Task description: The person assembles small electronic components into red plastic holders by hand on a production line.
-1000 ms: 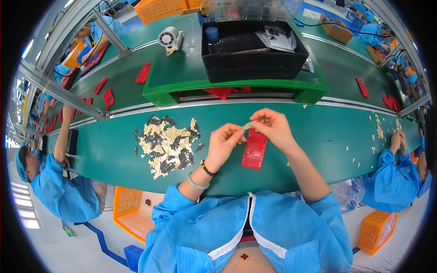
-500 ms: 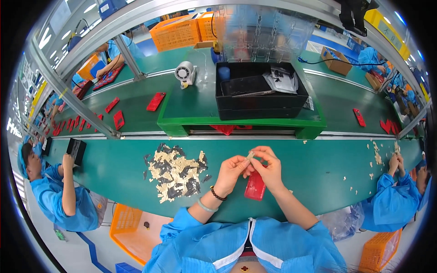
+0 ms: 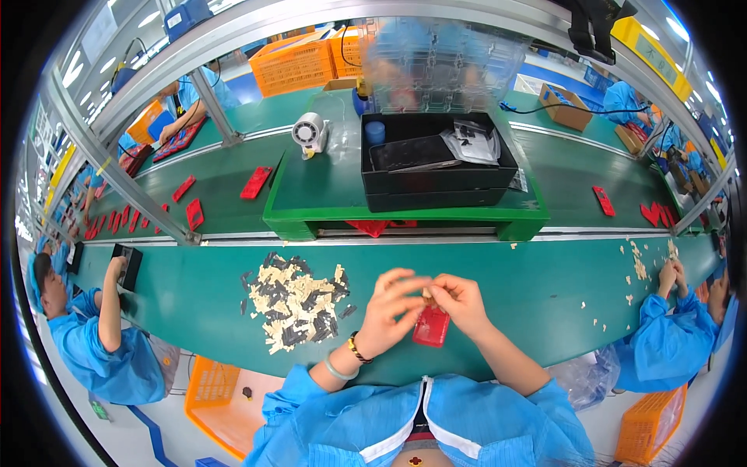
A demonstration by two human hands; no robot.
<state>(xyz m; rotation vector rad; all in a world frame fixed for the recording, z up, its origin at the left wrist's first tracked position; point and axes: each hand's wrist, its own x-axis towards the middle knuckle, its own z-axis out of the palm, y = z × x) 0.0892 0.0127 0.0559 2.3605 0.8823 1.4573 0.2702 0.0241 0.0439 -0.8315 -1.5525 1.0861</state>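
Note:
My right hand (image 3: 461, 303) pinches a small cream-coloured piece (image 3: 427, 293) between thumb and fingertips. Just beside it, my left hand (image 3: 389, 313) has its fingers spread, partly smeared by motion, and no object shows in it. Under both hands is a red phone-case-shaped part (image 3: 431, 327), its upper end covered by my fingers. Whether my right hand also touches that red part, I cannot tell. To the left, a loose pile of small cream and black pieces (image 3: 299, 303) lies on the green table (image 3: 537, 284).
Beyond the table's far edge, a black box (image 3: 440, 183) holding a dark flat device and bags stands on a green-edged platform, with a white fan (image 3: 309, 134) beside it. Red parts (image 3: 255, 182) lie on the belt. Co-workers sit left (image 3: 109, 342) and right (image 3: 673, 342).
My left hand has come away from the cream piece, spreading its fingers and shifting slightly left. My right hand keeps its pinch. The whole view has shifted slightly.

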